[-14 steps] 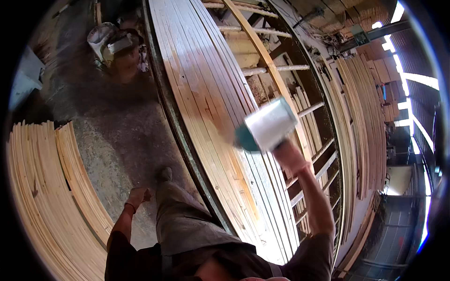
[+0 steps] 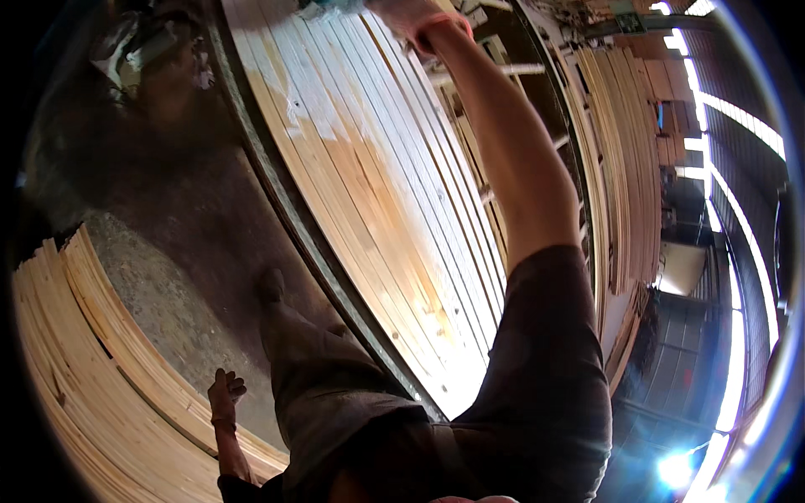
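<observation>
View 1 of 1, head camera.

Item, work surface: a row of pale wood strips [image 2: 352, 218], laid side by side, running lengthwise through the middle of the view beside a dark rail [image 2: 281, 197]. A whitish, glossy film [image 2: 335, 75] covers much of the upper part; the nearer left strips look bare and matt.

Item, tool: a blue-green object [image 2: 331, 7] over the far strips, cut by the upper edge. Its full shape is hidden from us.

Handling note, our judgement: we do best to lead along the grain, with light, even pressure, overlapping the boundary between glossy and matt wood so that no strip is missed. At full reach, we should watch for uneven pressure and for pooling in the seams.

Item, right hand [image 2: 411, 18]: at the end of an outstretched arm, just beside the blue-green object. Its fingers run out of the frame; we suppose a grasp, but cannot tell how far it is closed.

Item, left hand [image 2: 225, 390]: released, fingers loosely half curled, nothing visible in it. It hangs above the floor [image 2: 168, 293], near a stack of wood [image 2: 92, 360], clear of the strips.
</observation>
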The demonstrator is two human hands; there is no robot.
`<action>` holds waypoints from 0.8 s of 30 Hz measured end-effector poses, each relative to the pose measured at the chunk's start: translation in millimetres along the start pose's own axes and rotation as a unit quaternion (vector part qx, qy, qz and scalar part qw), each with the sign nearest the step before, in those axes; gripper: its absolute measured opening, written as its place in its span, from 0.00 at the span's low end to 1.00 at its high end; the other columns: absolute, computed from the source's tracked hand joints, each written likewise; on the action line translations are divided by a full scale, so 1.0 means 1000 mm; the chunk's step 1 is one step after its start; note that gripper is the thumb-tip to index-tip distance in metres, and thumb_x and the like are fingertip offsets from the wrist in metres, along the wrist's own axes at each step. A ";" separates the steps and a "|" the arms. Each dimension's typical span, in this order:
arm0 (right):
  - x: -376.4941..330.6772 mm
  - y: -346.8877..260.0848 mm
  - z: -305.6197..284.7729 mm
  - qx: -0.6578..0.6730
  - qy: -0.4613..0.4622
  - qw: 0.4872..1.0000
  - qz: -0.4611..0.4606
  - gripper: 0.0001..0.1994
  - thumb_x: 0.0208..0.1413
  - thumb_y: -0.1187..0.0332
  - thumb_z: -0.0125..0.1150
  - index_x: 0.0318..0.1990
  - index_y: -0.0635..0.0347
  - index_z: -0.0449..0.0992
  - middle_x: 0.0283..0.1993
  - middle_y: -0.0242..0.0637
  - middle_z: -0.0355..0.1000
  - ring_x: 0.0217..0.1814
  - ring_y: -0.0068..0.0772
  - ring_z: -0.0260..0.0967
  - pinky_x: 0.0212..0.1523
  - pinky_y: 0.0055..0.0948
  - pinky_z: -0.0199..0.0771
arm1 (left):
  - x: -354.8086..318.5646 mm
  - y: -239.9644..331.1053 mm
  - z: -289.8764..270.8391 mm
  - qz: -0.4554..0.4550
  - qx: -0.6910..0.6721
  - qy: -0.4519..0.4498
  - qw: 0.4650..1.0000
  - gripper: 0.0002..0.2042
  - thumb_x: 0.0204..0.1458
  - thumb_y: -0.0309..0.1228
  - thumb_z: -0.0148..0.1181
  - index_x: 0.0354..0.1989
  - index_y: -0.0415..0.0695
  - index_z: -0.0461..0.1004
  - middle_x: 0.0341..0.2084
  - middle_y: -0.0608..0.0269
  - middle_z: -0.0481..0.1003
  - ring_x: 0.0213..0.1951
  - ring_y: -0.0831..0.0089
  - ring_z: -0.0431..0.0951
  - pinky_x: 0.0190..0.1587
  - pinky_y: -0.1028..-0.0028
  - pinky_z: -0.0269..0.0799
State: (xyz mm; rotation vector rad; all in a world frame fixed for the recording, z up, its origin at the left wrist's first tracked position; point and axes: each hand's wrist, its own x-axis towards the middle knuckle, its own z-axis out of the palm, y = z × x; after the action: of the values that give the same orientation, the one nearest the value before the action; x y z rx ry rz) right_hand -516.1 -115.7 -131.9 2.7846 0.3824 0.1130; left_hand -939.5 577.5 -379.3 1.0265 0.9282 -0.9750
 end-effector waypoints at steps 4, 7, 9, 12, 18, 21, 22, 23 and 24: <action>-0.050 -0.047 -0.047 0.227 -0.079 0.959 0.148 0.13 0.66 0.64 0.49 0.46 0.57 0.79 0.41 0.49 0.79 0.44 0.44 0.80 0.43 0.37 0.80 | -0.003 -0.052 -0.031 -0.019 0.018 -0.032 0.999 0.22 0.64 0.52 0.47 0.24 0.47 0.65 0.19 0.71 0.60 0.21 0.79 0.57 0.25 0.78 0.54; -0.122 -0.051 -0.066 0.243 -0.104 0.948 0.178 0.12 0.66 0.65 0.48 0.45 0.56 0.79 0.40 0.48 0.79 0.43 0.44 0.80 0.42 0.36 0.81 | -0.025 -0.057 0.026 0.022 0.112 0.130 0.985 0.21 0.64 0.52 0.48 0.32 0.45 0.66 0.23 0.68 0.65 0.24 0.79 0.61 0.29 0.77 0.58; -0.175 -0.060 -0.076 0.240 -0.130 0.944 0.184 0.12 0.67 0.67 0.47 0.45 0.55 0.79 0.40 0.48 0.79 0.43 0.43 0.80 0.41 0.35 0.81 | -0.039 -0.072 0.038 0.040 0.101 0.134 0.985 0.22 0.63 0.53 0.50 0.36 0.44 0.71 0.25 0.68 0.70 0.25 0.79 0.67 0.30 0.79 0.61; -0.285 -0.072 -0.090 0.004 -0.125 0.992 0.003 0.12 0.67 0.66 0.47 0.44 0.53 0.79 0.40 0.49 0.79 0.43 0.40 0.80 0.43 0.31 0.82 | 0.013 -0.130 -0.048 0.034 0.057 -0.137 0.988 0.27 0.62 0.55 0.48 0.46 0.40 0.75 0.30 0.64 0.75 0.28 0.75 0.72 0.37 0.76 0.69; -0.587 -0.144 -0.110 0.362 -0.086 0.902 0.218 0.14 0.67 0.63 0.50 0.44 0.64 0.77 0.44 0.49 0.79 0.43 0.32 0.79 0.50 0.35 0.81 | -0.087 -0.226 0.044 0.043 0.225 0.004 0.973 0.23 0.61 0.51 0.53 0.40 0.39 0.77 0.28 0.64 0.77 0.28 0.76 0.75 0.32 0.78 0.66; -0.719 -0.195 -0.186 0.301 -0.238 0.870 0.308 0.12 0.66 0.67 0.51 0.48 0.65 0.77 0.45 0.48 0.80 0.41 0.32 0.80 0.45 0.33 0.84 | -0.105 -0.261 0.041 0.083 0.312 -0.020 0.946 0.23 0.61 0.51 0.54 0.40 0.39 0.77 0.29 0.62 0.78 0.30 0.72 0.77 0.36 0.71 0.74; -0.786 -0.213 -0.184 0.306 -0.120 0.896 0.297 0.12 0.66 0.68 0.50 0.45 0.65 0.78 0.41 0.46 0.80 0.38 0.32 0.79 0.43 0.34 0.84 | -0.102 -0.272 0.039 0.099 0.340 -0.044 0.934 0.23 0.61 0.51 0.54 0.40 0.38 0.76 0.30 0.62 0.78 0.31 0.71 0.78 0.38 0.69 0.76; -0.824 -0.228 -0.208 0.310 -0.218 0.854 0.356 0.11 0.65 0.69 0.51 0.44 0.65 0.79 0.41 0.46 0.81 0.39 0.34 0.80 0.42 0.34 0.84 | -0.097 -0.284 0.030 0.121 0.335 -0.054 0.933 0.25 0.61 0.52 0.55 0.45 0.37 0.78 0.35 0.60 0.80 0.36 0.70 0.79 0.46 0.65 0.77; -0.888 -0.238 -0.202 0.281 -0.272 0.839 0.377 0.12 0.63 0.70 0.52 0.48 0.64 0.79 0.46 0.49 0.80 0.45 0.34 0.80 0.44 0.34 0.83 | -0.108 -0.291 0.040 0.141 0.342 -0.055 0.928 0.26 0.61 0.53 0.55 0.47 0.37 0.77 0.37 0.59 0.80 0.37 0.71 0.79 0.47 0.65 0.76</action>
State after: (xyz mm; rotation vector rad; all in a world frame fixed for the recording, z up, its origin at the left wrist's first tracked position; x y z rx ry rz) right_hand -1453.1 -81.2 -49.8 3.1476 -0.9824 -0.7084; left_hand -1240.3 498.4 -340.1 1.6181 0.3154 -1.1215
